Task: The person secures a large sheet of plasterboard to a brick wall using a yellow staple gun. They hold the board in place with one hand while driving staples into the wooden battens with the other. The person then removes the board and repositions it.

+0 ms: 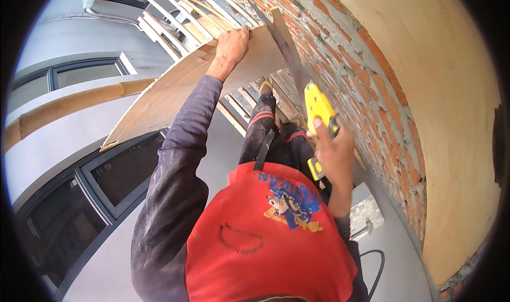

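My left hand is closed over the upper edge of a thin, curved-looking plywood board. Its fingertips are partly hidden behind that edge. In my right hand is a handsaw with a yellow and black handle, the fingers wrapped round the grip. The long dark blade points up and away, passing along the right end of the board. A narrow wood strip shows on the blade's other side. Whether the teeth sit in a cut, I cannot tell.
A rough brick wall runs close by on the right, with a large plywood panel beyond it. Wooden slats lie past the board and below it, by my feet. A bamboo pole and dark-framed windows are at left.
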A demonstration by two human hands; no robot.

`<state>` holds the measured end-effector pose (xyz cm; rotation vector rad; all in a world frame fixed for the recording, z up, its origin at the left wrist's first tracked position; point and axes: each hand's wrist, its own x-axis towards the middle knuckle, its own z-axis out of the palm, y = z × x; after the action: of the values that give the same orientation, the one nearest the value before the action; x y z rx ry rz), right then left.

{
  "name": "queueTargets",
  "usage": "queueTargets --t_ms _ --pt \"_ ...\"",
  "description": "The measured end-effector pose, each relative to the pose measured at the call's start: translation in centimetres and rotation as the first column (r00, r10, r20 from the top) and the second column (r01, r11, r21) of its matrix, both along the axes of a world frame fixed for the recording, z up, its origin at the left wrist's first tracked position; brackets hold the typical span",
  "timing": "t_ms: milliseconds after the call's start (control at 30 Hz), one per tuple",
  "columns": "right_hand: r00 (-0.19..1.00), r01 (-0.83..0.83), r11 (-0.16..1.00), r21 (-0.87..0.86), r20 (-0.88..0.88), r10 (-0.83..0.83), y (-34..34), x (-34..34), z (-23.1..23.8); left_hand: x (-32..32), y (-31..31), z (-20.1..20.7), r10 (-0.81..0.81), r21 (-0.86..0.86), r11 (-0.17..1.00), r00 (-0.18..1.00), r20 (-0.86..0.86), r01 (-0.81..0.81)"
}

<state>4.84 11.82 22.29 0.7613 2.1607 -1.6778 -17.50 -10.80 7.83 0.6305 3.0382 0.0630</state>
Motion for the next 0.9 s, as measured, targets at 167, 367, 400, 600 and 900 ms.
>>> queueTargets --t_ms 167,367,400,600,900 --pt "0.989 -0.143 0.99 -0.014 -0.028 0.142 2.7 -4.8 5.4 -0.2 0.9 0.4 -0.013 0.003 1.0 1.0 0.027 0.013" --pt "0.967 -0.232 0.93 0.285 -0.039 0.253 4.8 -7.1 8.7 0.7 1.9 -0.1 0.045 0.008 0.999 0.999 0.028 -0.045" --pt "0.966 -0.211 0.936 0.281 -0.087 0.244 5.4 -7.5 8.6 0.9 2.0 -0.3 0.033 0.014 0.999 0.999 0.022 -0.033" --pt "0.975 -0.108 0.97 0.217 -0.166 0.145 7.1 -3.9 4.1 1.3 0.8 -0.2 0.013 0.034 0.999 1.0 0.013 -0.013" --pt "0.971 -0.044 0.985 0.165 -0.225 0.081 3.6 3.3 -3.8 1.5 0.5 0.3 0.02 0.028 0.999 0.999 0.025 -0.021"
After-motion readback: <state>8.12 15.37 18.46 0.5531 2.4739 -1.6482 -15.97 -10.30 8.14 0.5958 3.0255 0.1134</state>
